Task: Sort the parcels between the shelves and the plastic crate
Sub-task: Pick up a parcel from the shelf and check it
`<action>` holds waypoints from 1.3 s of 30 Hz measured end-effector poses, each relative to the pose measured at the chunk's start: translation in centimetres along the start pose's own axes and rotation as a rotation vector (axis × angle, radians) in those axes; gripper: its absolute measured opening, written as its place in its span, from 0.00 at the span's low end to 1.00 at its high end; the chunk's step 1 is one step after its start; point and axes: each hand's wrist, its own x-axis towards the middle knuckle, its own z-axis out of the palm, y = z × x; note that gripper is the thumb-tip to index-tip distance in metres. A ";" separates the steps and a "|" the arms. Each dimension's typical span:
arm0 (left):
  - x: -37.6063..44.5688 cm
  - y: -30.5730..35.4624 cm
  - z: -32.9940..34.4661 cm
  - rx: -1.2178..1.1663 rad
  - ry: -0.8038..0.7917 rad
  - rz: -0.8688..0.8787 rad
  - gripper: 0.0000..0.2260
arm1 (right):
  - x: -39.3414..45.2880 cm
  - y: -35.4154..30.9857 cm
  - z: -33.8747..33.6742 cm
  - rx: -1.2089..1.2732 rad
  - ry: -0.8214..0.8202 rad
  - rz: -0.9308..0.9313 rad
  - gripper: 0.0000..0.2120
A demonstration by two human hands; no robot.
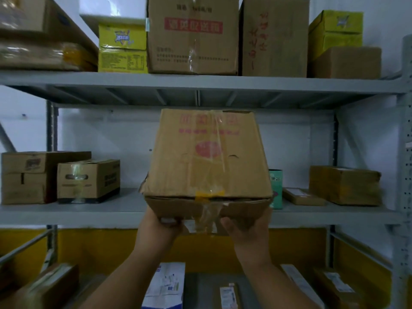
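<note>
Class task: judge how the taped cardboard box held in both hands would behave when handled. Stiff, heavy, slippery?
The cardboard box looks softened: dented face, torn flap. Glossy tape may be slick. Left hand and right hand both support it underneath, suggesting some weight.

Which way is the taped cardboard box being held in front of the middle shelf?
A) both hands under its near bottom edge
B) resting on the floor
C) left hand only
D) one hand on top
A: the left hand and right hand both grip the box from beneath.

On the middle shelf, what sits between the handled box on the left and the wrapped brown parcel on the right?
In the head view, the taped box gripped by both hands fills that gap, with a green carton and a flat parcel right of it.
</note>
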 end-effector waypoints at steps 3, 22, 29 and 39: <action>1.1 0.0 0.1 -0.348 -0.051 -0.126 0.18 | -0.6 -0.8 0.6 -0.287 0.013 -0.093 0.42; 1.0 -1.8 1.0 -1.110 -0.020 -0.612 0.09 | 3.9 -10.7 6.8 -1.327 -0.449 -0.363 0.26; 3.4 2.4 -3.5 -0.904 -0.032 -0.281 0.12 | 8.9 -15.4 6.5 -1.121 -0.452 -0.153 0.22; 4.7 8.5 -7.1 -0.757 0.001 -0.143 0.12 | 9.3 -14.4 4.5 -0.366 -0.268 0.085 0.25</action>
